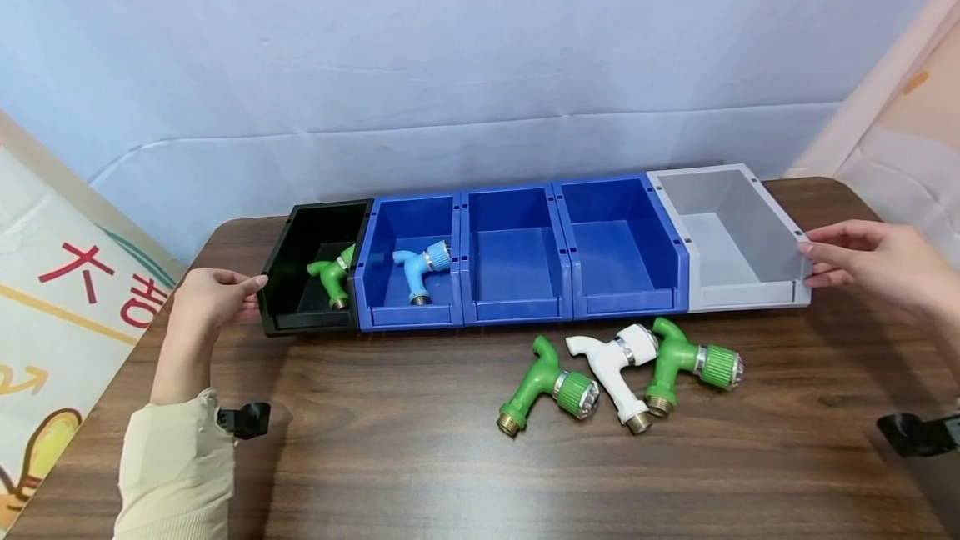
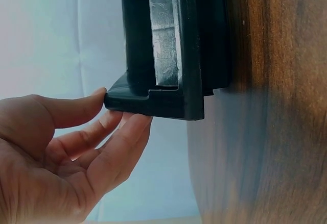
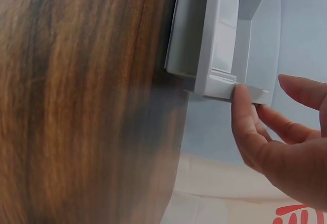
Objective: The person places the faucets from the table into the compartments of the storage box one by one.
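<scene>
A row of joined-up bins runs across the table: a black bin (image 1: 311, 322), three blue bins (image 1: 408, 319) and a grey bin (image 1: 750, 297). My left hand (image 1: 213, 294) touches the black bin's outer left side with thumb and fingertips; the left wrist view shows the thumb tip at the rim of the black bin (image 2: 153, 104). At the other end, my right hand (image 1: 877, 261) presses its fingertips against the grey bin's outer side, while the thumb stands off the grey bin (image 3: 219, 83) in the right wrist view. A green tap (image 1: 330, 277) lies in the black bin, a blue tap (image 1: 420, 269) in the leftmost blue one.
In front of the bins, on the brown wooden table (image 1: 390, 440), lie a green tap (image 1: 536, 386), a white tap (image 1: 615, 365) and another green tap (image 1: 678, 361). The white and right green taps lie close together. Behind the table hangs a pale cloth (image 1: 450, 48).
</scene>
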The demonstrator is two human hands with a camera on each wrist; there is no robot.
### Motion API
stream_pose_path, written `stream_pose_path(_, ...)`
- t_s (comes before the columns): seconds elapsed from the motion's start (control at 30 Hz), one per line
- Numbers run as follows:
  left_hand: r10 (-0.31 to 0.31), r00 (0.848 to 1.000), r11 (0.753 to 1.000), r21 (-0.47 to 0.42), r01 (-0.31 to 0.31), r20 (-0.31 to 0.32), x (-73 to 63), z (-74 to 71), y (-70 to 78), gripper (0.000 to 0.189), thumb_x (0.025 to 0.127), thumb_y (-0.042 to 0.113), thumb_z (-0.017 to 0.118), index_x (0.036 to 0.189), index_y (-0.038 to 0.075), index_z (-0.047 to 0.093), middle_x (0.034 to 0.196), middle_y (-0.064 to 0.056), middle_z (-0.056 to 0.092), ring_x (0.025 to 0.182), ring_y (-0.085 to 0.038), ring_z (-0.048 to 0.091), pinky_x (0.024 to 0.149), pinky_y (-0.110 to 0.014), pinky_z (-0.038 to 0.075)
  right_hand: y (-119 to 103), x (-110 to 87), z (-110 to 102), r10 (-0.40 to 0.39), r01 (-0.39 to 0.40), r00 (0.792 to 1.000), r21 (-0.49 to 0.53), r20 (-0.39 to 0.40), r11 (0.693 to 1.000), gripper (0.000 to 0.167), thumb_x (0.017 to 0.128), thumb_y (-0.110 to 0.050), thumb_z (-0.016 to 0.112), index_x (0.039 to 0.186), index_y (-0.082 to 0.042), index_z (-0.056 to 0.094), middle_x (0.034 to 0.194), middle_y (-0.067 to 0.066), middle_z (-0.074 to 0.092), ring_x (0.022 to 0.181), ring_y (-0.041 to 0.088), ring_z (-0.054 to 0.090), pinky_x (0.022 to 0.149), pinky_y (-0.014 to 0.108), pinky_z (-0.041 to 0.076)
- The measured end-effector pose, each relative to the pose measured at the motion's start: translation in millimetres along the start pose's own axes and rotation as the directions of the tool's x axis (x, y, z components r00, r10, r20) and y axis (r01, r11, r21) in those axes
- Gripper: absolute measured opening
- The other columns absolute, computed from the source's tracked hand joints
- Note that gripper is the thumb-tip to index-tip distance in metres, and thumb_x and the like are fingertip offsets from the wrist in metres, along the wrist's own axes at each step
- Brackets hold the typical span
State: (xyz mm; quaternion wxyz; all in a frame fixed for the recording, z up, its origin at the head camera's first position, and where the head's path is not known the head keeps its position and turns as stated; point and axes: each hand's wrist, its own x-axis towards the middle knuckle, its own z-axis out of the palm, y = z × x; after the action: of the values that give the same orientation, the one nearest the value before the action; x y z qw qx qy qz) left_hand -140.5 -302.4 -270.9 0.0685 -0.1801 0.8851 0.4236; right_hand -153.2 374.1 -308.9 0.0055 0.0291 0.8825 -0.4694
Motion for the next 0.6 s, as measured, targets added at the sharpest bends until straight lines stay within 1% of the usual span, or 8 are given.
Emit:
stream_pose_path(0.07, -0.001, 1.000, 1.000, -0.004, 0.001, 0.002, 0.4, -0.1, -0.3, 0.043, 0.093, 0.024, 0.053, 0.110, -0.015, 0.052, 0.064, 0.001, 0.057, 0.058, -0.005, 0.059, 0.058, -0.022, 0.054, -13, -6.5, 3, 0.010, -0.010, 1.000, -0.033, 0.005, 0.999, 0.011, 0.089, -0.023, 0.060, 0.098, -0.017, 0.060, 0.075, -0.015, 0.057, 0.062, 0.013, 0.063, 0.057, 0.024, 0.054)
stream_pose_path(0.13, 0.001, 1.000, 1.000, 0.001, -0.001, 0.003, 0.7, -0.1, -0.3, 0.043, 0.093, 0.025, 0.053, 0.110, -0.015, 0.052, 0.065, 0.001, 0.057, 0.058, -0.006, 0.059, 0.059, -0.023, 0.054, -12, -5.4, 2, 0.005, -0.005, 1.000, -0.054, 0.015, 0.999, 0.032, 0.090, -0.024, 0.059, 0.111, 0.000, 0.054, 0.077, -0.012, 0.057, 0.062, 0.012, 0.063, 0.057, 0.024, 0.054)
stream_pose_path(0.17, 0.001, 1.000, 1.000, 0.001, -0.001, 0.005, 0.8, -0.1, -0.3, 0.043, 0.093, 0.025, 0.053, 0.110, -0.015, 0.052, 0.066, 0.001, 0.057, 0.059, -0.006, 0.059, 0.059, -0.023, 0.054, -11, -5.1, 2, 0.001, -0.001, 1.000, -0.052, 0.010, 0.999, 0.034, 0.090, -0.024, 0.059, 0.112, 0.001, 0.052, 0.077, -0.011, 0.057, 0.062, 0.013, 0.064, 0.057, 0.025, 0.054)
stream_pose_path(0.2, 0.002, 1.000, 1.000, 0.004, -0.002, 0.006, 0.9, -0.1, -0.3, 0.043, 0.093, 0.025, 0.053, 0.110, -0.015, 0.052, 0.066, 0.000, 0.057, 0.059, -0.006, 0.059, 0.059, -0.023, 0.054, -10, -4.9, 2, 0.003, -0.003, 1.000, -0.025, 0.001, 1.000, 0.027, 0.090, -0.021, 0.060, 0.108, -0.003, 0.055, 0.076, -0.009, 0.057, 0.061, 0.013, 0.064, 0.056, 0.025, 0.054)
stream_pose_path(0.23, 0.002, 1.000, 1.000, 0.007, -0.002, 0.007, 1.0, -0.1, -0.2, 0.043, 0.093, 0.025, 0.053, 0.110, -0.015, 0.052, 0.066, 0.000, 0.057, 0.059, -0.006, 0.059, 0.059, -0.023, 0.054, -11, -5.1, 2, -0.004, 0.004, 1.000, -0.022, 0.003, 1.000, 0.033, 0.090, -0.021, 0.059, 0.111, 0.003, 0.052, 0.077, -0.008, 0.057, 0.061, 0.013, 0.064, 0.056, 0.025, 0.054)
stream_pose_path(0.27, 0.002, 1.000, 1.000, 0.011, -0.002, 0.008, 1.1, -0.2, -0.2, 0.044, 0.094, 0.025, 0.053, 0.110, -0.015, 0.052, 0.066, 0.000, 0.057, 0.059, -0.006, 0.059, 0.059, -0.023, 0.054, -11, -5.6, 2, -0.011, 0.011, 1.000, -0.001, 0.007, 1.000, 0.030, 0.090, -0.018, 0.059, 0.111, 0.003, 0.052, 0.076, -0.007, 0.057, 0.060, 0.013, 0.064, 0.055, 0.025, 0.054)
stream_pose_path(0.37, 0.000, 1.000, 1.000, 0.014, 0.000, 0.012, 1.4, -0.5, -0.1, 0.043, 0.094, 0.025, 0.052, 0.110, -0.015, 0.052, 0.067, 0.000, 0.057, 0.060, -0.006, 0.059, 0.059, -0.023, 0.054, -17, -9.2, 1, -0.024, 0.024, 1.000, 0.069, -0.008, 0.997, 0.009, 0.089, -0.012, 0.061, 0.097, -0.015, 0.057, 0.074, -0.009, 0.058, 0.059, 0.013, 0.064, 0.053, 0.024, 0.054)
stream_pose_path(0.6, 0.001, 1.000, 1.000, 0.010, -0.001, 0.021, 1.8, -1.3, -1.1, 0.043, 0.094, 0.025, 0.052, 0.109, -0.015, 0.052, 0.066, 0.000, 0.057, 0.059, -0.006, 0.058, 0.059, -0.023, 0.054, -28, -21.0, 3, -0.039, 0.039, 0.999, -0.020, -0.034, 0.999, 0.019, 0.088, -0.020, 0.063, 0.083, -0.037, 0.055, 0.073, -0.011, 0.059, 0.061, 0.010, 0.063, 0.054, 0.021, 0.053)
